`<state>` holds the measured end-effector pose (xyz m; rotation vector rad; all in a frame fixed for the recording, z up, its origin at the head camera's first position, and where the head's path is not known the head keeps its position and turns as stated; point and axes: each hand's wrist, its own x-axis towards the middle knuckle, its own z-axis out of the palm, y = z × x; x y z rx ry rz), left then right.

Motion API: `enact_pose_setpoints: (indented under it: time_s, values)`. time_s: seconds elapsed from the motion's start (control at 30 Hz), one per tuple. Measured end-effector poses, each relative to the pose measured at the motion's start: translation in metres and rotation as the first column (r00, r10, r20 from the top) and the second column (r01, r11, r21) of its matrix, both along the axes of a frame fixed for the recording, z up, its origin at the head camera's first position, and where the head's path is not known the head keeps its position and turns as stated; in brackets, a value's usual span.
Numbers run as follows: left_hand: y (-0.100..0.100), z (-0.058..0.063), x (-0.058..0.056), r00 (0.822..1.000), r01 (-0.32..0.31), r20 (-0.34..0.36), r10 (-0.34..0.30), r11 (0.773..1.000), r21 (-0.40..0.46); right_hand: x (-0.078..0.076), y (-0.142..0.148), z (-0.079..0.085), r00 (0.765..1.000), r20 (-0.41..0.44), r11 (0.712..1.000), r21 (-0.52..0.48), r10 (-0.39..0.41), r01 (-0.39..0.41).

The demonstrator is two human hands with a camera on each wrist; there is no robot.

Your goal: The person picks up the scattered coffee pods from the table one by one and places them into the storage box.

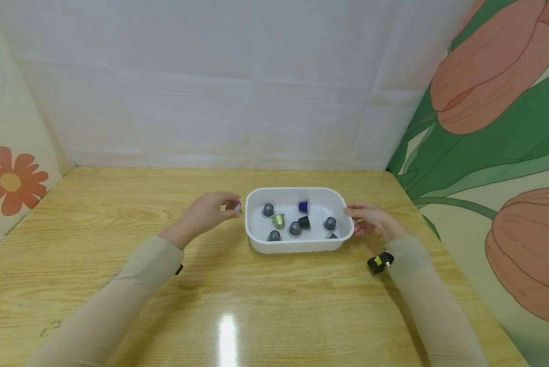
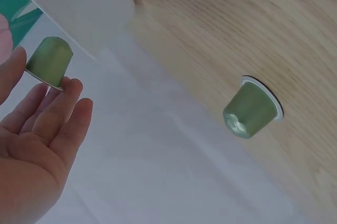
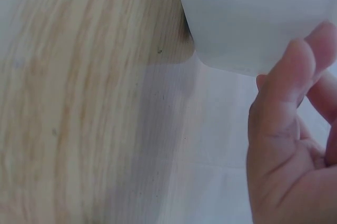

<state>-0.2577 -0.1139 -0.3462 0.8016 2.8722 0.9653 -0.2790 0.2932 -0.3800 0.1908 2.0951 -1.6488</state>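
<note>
A green coffee capsule (image 2: 51, 61) is pinched by its rim between the thumb and fingers of my left hand (image 1: 208, 211), just off the left end of a white plastic tub (image 1: 297, 247). A second green capsule (image 2: 254, 107) lies on its side on the table, near the left hand in the left wrist view. My right hand (image 1: 370, 218) holds the tub's right end, thumb at the rim and fingers against the outer wall. Inside the tub are several grey capsules (image 1: 294, 229), a light green capsule (image 1: 279, 220), a dark blue capsule (image 1: 304, 207) and a black capsule (image 1: 304, 222).
The wooden table (image 1: 297, 300) runs back to a white sheet (image 1: 219, 92). Flower-patterned panels (image 1: 494, 168) border it on both sides. A black device with a yellow mark (image 1: 377, 263) is at the right wrist.
</note>
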Motion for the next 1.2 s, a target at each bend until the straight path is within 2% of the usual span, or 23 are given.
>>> enact_pose_setpoints:
  time_s: [0.33, 0.5, 0.7, 0.9, 1.03, 1.2]
  values:
    - [0.023, 0.008, 0.000, 0.996, 0.027, 0.079, -0.028, 1.000, 0.009, -0.001, 0.000, 0.000, 1.000, 0.003, 1.000, -0.002, -0.007, 0.007]
    - [0.037, 0.005, -0.002, 0.994, 0.050, 0.096, -0.049, 0.999, -0.010, 0.000, 0.000, 0.001, 1.000, -0.004, 1.000, 0.008, -0.001, 0.001]
    - [0.050, -0.001, -0.006, 0.993, 0.071, 0.093, -0.067, 0.997, -0.037, 0.000, 0.000, -0.001, 1.000, -0.010, 1.000, 0.001, 0.001, -0.001]
    - [0.057, -0.008, -0.008, 0.994, 0.108, 0.013, -0.108, 0.992, -0.063, 0.000, 0.000, -0.001, 1.000, -0.003, 1.000, -0.008, -0.010, 0.010]
    - [0.059, -0.012, -0.010, 0.991, 0.132, -0.003, -0.133, 0.987, -0.090, -0.001, 0.001, -0.002, 1.000, -0.002, 1.000, -0.002, -0.018, 0.018]
    - [0.060, -0.014, -0.011, 0.988, 0.156, 0.027, -0.154, 0.983, -0.099, -0.001, 0.001, -0.003, 1.000, -0.007, 1.000, -0.001, -0.015, 0.015]
